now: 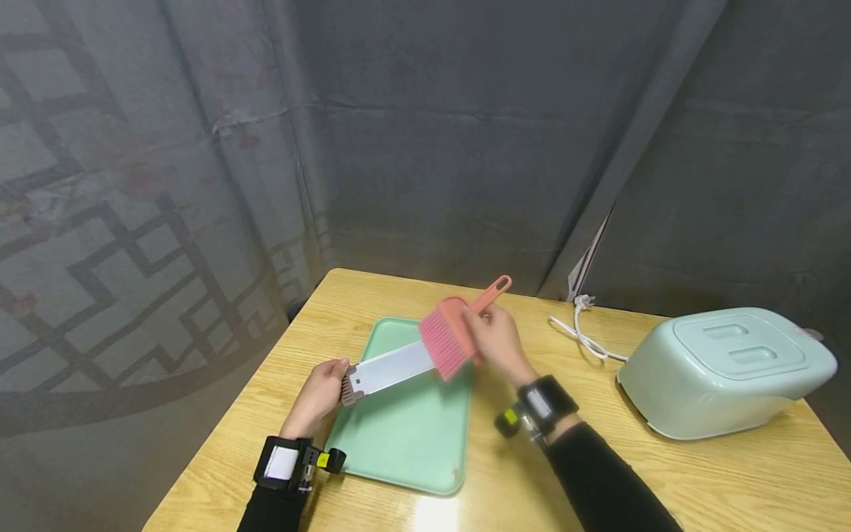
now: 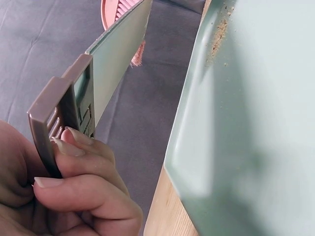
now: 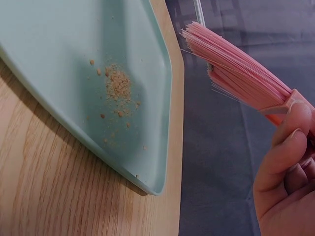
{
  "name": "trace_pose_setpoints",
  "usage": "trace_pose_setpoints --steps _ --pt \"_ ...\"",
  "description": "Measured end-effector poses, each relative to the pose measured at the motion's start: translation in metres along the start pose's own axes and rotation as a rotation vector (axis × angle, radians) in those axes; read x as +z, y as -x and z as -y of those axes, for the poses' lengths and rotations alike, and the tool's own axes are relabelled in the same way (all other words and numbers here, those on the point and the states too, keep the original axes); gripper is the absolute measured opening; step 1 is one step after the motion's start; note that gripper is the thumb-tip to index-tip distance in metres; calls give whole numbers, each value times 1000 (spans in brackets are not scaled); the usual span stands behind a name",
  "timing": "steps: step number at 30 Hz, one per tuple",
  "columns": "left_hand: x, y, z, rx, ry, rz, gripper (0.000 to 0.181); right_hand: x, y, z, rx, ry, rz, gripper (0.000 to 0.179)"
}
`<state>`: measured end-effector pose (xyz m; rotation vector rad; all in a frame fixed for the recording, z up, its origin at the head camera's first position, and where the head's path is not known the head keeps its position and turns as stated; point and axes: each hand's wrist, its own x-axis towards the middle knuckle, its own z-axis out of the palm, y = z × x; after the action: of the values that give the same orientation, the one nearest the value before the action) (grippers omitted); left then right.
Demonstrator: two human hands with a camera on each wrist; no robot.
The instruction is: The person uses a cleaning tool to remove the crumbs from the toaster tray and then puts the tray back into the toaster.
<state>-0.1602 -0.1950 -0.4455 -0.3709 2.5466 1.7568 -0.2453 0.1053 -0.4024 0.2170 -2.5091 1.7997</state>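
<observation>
My left hand (image 1: 318, 393) grips the brown plastic end of a long, flat metal crumb tray (image 1: 392, 367), raised over a mint-green tray (image 1: 405, 451). In my right hand (image 1: 500, 341) is a pink dust brush (image 1: 455, 332), held by its body with the looped handle pointing away. Its bristles (image 3: 236, 69) overlap the far end of the crumb tray in the head view. Below, a small heap of brown crumbs (image 3: 118, 84) lies on the green tray, with looser bits scattered around it. The left wrist view shows my fingers (image 2: 88, 196) curled at the ribbed brown end.
A mint-green toaster (image 1: 725, 377) with a lid stands at the right of the wooden table (image 1: 565, 473). Its white cord and plug (image 1: 585, 301) lie near the back edge. Grey curtain (image 1: 432, 148) hangs close behind the table and along its left.
</observation>
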Motion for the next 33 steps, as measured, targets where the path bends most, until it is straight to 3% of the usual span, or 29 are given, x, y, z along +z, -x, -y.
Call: trace_pose_setpoints --steps 9,16,33 --pt "0 0 1 -15 -6 -1 44 -3 -1 -1 13 -9 -3 35" --pt "-1 0 1 7 -14 -5 44 -5 -3 -3 2 -22 -18 36" --pt "2 -1 0 -4 -2 -7 42 7 1 2 -27 -49 2 34"
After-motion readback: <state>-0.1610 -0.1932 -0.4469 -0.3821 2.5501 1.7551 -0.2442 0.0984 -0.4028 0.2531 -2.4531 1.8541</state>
